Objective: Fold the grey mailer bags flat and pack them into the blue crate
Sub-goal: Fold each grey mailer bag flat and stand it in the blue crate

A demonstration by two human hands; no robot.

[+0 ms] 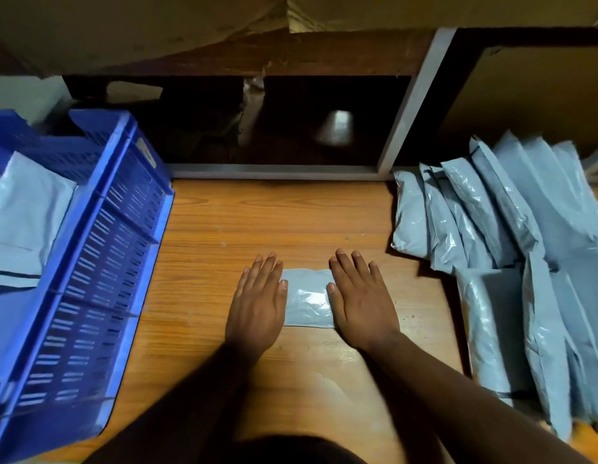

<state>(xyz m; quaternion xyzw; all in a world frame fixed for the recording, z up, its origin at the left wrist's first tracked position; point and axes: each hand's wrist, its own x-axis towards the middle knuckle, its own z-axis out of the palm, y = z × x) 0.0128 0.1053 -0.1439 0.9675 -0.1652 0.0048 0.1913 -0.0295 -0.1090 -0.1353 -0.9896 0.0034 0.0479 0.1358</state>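
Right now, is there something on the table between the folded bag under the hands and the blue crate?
Nothing visible. The folded grey mailer bag lies under the left hand and right hand. Only bare wooden table separates it from the blue crate, whose near wall it must clear.
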